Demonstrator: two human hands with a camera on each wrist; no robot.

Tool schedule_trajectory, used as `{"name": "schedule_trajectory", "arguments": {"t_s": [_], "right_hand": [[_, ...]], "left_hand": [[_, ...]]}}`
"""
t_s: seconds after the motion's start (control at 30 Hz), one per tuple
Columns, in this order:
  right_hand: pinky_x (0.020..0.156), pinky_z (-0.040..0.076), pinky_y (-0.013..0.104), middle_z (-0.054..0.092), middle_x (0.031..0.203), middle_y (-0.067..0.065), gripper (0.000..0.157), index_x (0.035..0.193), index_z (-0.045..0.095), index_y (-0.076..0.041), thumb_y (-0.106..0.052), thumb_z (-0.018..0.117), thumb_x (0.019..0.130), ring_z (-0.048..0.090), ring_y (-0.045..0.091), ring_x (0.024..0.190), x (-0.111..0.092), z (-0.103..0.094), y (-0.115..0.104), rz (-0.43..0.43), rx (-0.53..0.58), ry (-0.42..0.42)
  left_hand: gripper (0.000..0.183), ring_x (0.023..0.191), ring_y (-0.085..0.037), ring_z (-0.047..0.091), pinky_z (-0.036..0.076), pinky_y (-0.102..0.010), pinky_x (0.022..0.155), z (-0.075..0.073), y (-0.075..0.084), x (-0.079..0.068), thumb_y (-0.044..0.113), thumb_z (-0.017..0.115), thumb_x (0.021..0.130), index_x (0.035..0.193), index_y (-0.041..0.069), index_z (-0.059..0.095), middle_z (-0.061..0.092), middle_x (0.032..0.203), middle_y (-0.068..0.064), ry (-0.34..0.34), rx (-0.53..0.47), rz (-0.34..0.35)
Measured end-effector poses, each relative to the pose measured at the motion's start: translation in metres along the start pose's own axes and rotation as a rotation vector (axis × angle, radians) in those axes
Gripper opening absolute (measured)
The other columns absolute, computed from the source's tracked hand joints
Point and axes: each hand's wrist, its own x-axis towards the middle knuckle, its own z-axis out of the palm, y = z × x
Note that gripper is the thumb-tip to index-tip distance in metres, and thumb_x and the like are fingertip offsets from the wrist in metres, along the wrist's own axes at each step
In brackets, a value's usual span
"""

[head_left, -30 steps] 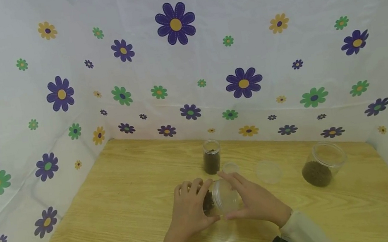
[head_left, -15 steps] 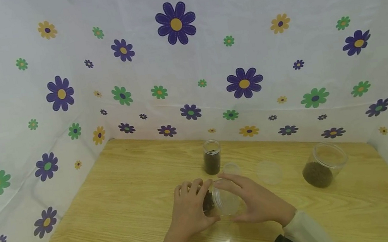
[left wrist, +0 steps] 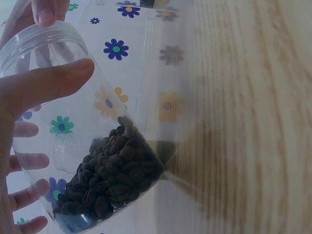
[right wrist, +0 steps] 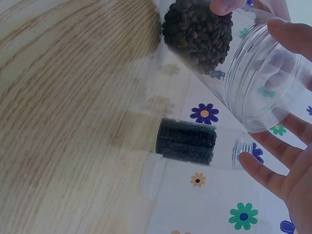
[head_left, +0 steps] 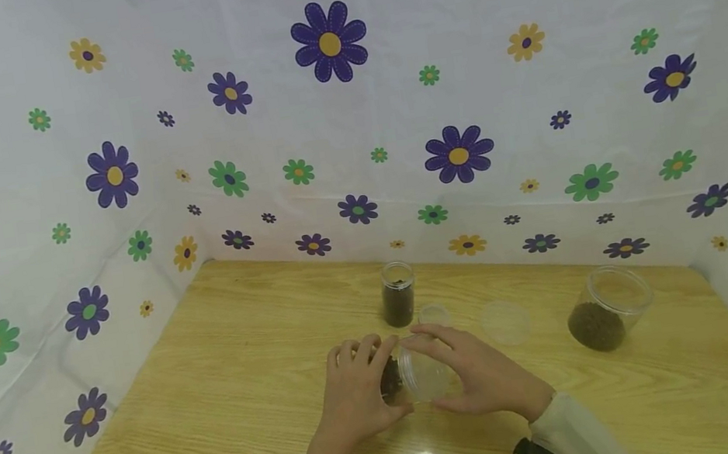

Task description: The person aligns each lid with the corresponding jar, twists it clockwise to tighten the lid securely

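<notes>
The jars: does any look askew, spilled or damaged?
Nothing looks spilled or broken. The held jar leans, its beans heaped to one side, while the small jar stands upright. The left hand grips the leaning one, so the tilt is probably deliberate.

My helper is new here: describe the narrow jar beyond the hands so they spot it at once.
On the wooden table, look toward the flowered backdrop. In front, a clear jar of dark beans stands upright, a small clear lid beside it. It is far slimmer than the held jar and the wide jar at right.
</notes>
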Motion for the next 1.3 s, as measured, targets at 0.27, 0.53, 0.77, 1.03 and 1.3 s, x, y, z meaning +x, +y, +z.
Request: {"name": "schedule_trajectory", "arguments": {"t_s": [0.27,0.53,0.77,1.03,1.3], "right_hand": [[0.093,0.048,0.047,0.043,0.142,0.010,0.089,0.144,0.037,-0.019,-0.030,0.083,0.069,0.051,0.029,0.122,0.000,0.000,-0.001,0.039,-0.002,-0.012],[0.090,0.050,0.045,0.046,0.139,0.012,0.091,0.144,0.036,-0.017,-0.032,0.083,0.068,0.053,0.029,0.118,0.000,0.001,-0.002,0.053,-0.005,-0.001],[0.091,0.051,0.041,0.047,0.135,0.009,0.087,0.144,0.036,-0.014,-0.038,0.079,0.072,0.055,0.024,0.117,0.000,0.004,-0.003,0.099,0.012,0.010],[0.083,0.054,0.036,0.049,0.130,0.005,0.089,0.148,0.028,-0.020,-0.042,0.076,0.075,0.061,0.019,0.103,-0.001,0.005,-0.007,0.203,0.040,-0.011],[0.075,0.054,0.033,0.051,0.128,0.008,0.086,0.147,0.027,-0.021,-0.047,0.071,0.078,0.061,0.016,0.094,-0.002,0.009,-0.011,0.324,0.095,-0.028]], "left_hand": [[0.099,0.100,-0.023,0.052,0.045,-0.045,0.090,0.000,0.000,0.000,0.066,0.082,0.044,0.128,0.023,0.051,0.054,0.114,0.001,0.004,0.009,0.003],[0.099,0.100,-0.023,0.052,0.045,-0.045,0.090,-0.001,0.000,0.000,0.066,0.082,0.045,0.128,0.023,0.051,0.054,0.114,0.001,-0.002,-0.002,0.000],[0.098,0.098,-0.023,0.051,0.045,-0.045,0.089,-0.001,0.000,0.000,0.066,0.082,0.045,0.127,0.024,0.051,0.054,0.112,0.001,0.008,0.000,0.003],[0.099,0.096,-0.023,0.052,0.046,-0.045,0.087,0.001,-0.001,0.000,0.068,0.082,0.044,0.126,0.023,0.051,0.054,0.110,0.001,0.032,0.014,0.014],[0.099,0.097,-0.023,0.053,0.046,-0.045,0.087,0.002,-0.001,-0.001,0.069,0.081,0.044,0.127,0.023,0.051,0.055,0.111,0.001,0.032,0.021,0.013]]}}
